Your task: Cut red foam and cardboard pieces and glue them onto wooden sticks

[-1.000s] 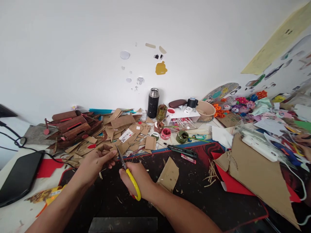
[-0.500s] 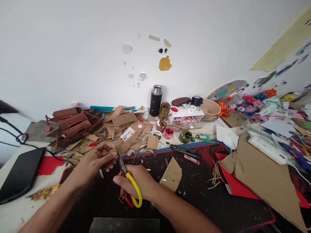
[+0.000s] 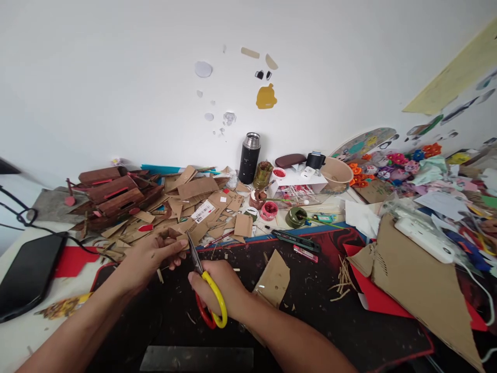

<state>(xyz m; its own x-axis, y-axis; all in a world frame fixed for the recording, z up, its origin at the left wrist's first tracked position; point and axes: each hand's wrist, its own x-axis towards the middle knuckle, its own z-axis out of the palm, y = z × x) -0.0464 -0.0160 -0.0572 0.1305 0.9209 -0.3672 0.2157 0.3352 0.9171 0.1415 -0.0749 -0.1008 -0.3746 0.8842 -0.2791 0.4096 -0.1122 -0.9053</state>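
Observation:
My right hand (image 3: pixel 217 287) grips a pair of scissors (image 3: pixel 218 300) with one yellow and one red handle loop. The blades point up and away, toward my left fingertips. My left hand (image 3: pixel 165 249) pinches a small cardboard piece (image 3: pixel 185 243), mostly covered by the fingers, right beside the blade tips. Behind both hands spreads a heap of brown cardboard scraps (image 3: pixel 217 207). A larger cardboard piece (image 3: pixel 275 280) lies on the dark mat to the right of my right hand.
A brown model boat (image 3: pixel 116 194) stands at the back left, near a black phone (image 3: pixel 33 274). Open paint jars (image 3: pixel 269 210) and a black flask (image 3: pixel 249 158) line the back. A utility knife (image 3: pixel 295 241) and a large cardboard sheet (image 3: pixel 419 280) lie rightward; a metal ruler (image 3: pixel 196 358) lies in front.
The scissors have shifted slightly, with the handle loops spread wider apart. My left hand keeps its pinch near the blades. The whole view has moved a little.

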